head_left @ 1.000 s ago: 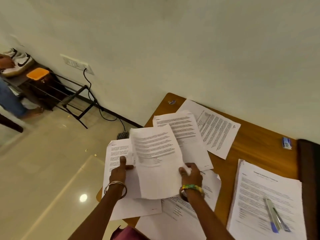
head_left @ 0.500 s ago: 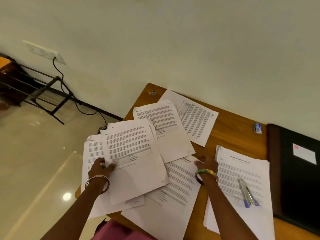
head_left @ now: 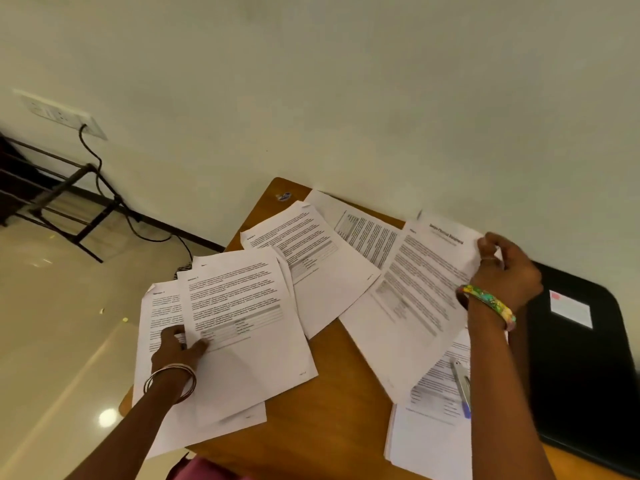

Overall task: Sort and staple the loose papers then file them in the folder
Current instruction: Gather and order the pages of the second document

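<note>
— Though the sheets overlap, how many can be counted on the wooden desk?

— At the left a front sheet lies on at least two more. Behind it is a printed page, then a far page by the wall. A titled sheet makes one more, and a paper stack sits at the right (its page count cannot be told).

— And the hands?

— Two. The left hand rests on the front sheet, fingers spread flat, gripping nothing. The right hand pinches the titled sheet's top corner, lifted over the stack.

— What else is around?

— One pen lies on the stack, partly under the right forearm. One black folder with a white label lies at the desk's right, closed. A metal rack and a wall socket with a cable stand well apart, left.

— Edges?

— The left sheets overhang the desk's left edge above the floor. Bare wood shows between the two paper groups.
</note>
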Action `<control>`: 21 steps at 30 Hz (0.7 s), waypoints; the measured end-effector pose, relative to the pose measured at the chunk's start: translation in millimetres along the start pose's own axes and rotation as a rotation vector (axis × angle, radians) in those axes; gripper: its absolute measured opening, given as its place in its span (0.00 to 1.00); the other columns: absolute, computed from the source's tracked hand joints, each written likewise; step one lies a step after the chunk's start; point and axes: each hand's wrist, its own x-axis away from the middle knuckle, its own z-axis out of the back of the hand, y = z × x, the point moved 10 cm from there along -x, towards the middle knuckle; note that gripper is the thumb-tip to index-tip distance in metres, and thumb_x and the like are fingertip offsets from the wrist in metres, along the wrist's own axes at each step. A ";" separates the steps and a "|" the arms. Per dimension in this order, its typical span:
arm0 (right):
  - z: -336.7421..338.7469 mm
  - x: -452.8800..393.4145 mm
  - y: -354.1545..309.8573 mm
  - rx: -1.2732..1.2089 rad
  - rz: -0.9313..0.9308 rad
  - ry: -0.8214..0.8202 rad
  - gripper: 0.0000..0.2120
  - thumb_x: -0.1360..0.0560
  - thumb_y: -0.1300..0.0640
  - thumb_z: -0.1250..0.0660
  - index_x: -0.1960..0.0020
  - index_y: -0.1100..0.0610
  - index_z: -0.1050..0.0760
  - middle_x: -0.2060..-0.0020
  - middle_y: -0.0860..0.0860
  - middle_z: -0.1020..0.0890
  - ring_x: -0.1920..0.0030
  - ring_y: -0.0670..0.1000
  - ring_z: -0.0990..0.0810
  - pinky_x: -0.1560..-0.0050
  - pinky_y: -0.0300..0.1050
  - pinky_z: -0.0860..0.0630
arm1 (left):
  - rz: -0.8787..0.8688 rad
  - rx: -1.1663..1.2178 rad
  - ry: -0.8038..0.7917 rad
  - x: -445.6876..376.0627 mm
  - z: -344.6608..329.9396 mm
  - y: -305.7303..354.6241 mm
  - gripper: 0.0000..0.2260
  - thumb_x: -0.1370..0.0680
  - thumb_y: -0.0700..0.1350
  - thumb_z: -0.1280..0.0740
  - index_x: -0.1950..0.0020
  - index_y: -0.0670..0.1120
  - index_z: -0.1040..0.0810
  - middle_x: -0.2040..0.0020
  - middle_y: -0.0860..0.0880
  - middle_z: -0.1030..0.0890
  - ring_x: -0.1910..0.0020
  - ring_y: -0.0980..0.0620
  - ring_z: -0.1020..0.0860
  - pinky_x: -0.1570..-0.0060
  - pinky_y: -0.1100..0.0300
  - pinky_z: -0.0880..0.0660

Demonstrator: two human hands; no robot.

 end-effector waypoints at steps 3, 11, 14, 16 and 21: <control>-10.5 7.0 -58.8 -0.057 0.277 -0.147 0.08 0.26 0.61 0.31 0.47 0.59 0.18 0.53 0.48 0.19 0.57 0.39 0.22 0.50 0.31 0.26 | -0.020 -0.045 0.018 2.2 0.4 6.3 0.26 0.30 0.45 0.26 0.37 0.42 0.33 0.43 0.34 0.23 0.46 0.33 0.25 0.46 0.46 0.29; -91.8 107.6 -152.4 -0.229 0.509 -0.861 0.08 0.27 0.65 0.31 0.49 0.60 0.18 0.54 0.45 0.18 0.53 0.39 0.20 0.50 0.27 0.26 | -0.094 -0.163 -0.044 12.3 -14.6 23.3 0.28 0.30 0.43 0.26 0.34 0.40 0.34 0.41 0.35 0.24 0.44 0.34 0.25 0.46 0.45 0.28; -111.0 138.5 -145.9 -0.416 0.240 -1.036 0.10 0.27 0.68 0.33 0.51 0.57 0.19 0.56 0.44 0.17 0.53 0.38 0.19 0.50 0.34 0.23 | -0.094 -0.284 -0.033 19.2 -12.0 28.7 0.29 0.29 0.47 0.27 0.33 0.40 0.35 0.40 0.36 0.26 0.42 0.35 0.27 0.45 0.47 0.29; -116.4 141.2 -130.2 -0.578 0.013 -0.996 0.08 0.26 0.67 0.34 0.54 0.57 0.18 0.57 0.45 0.15 0.54 0.44 0.18 0.53 0.39 0.21 | -0.083 -0.338 0.038 25.1 -2.8 33.6 0.28 0.28 0.48 0.29 0.33 0.39 0.34 0.38 0.36 0.29 0.40 0.34 0.29 0.42 0.45 0.31; -144.2 142.3 -46.0 -0.661 -0.521 -0.880 0.04 0.29 0.59 0.30 0.55 0.56 0.17 0.48 0.54 0.17 0.51 0.53 0.18 0.53 0.48 0.20 | -0.398 -0.092 0.174 28.9 17.9 75.1 0.18 0.25 0.47 0.32 0.37 0.41 0.25 0.39 0.39 0.27 0.39 0.40 0.28 0.40 0.49 0.31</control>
